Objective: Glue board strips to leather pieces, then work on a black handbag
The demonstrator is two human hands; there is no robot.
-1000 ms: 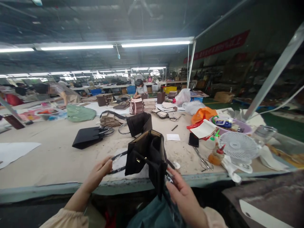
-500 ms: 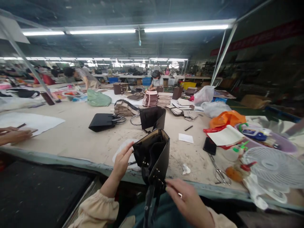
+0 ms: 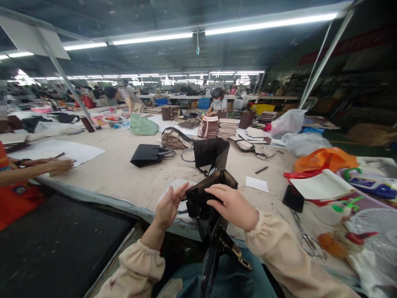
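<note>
A black handbag with its top gaping stands at the table's front edge, tilted towards me. The flat fingers of my left hand rest against or just beside its left side. My right hand reaches over the opening, fingers stretched left and thumb apart, with nothing visible in it. Part of the bag's interior is hidden behind this hand. Its dark handle hangs towards my lap, with gold-coloured hardware beside it. Right behind stands another black bag. A smaller black bag lies to its left.
A co-worker's hand lies on white paper at the left. To the right are a phone, scissors, an orange plastic bag and a white fan grille. Stacked brown pieces stand farther back.
My right hand has risen from the bag's lower right side to over its opening. The gold hardware now hangs out to the right. The view has swung left.
</note>
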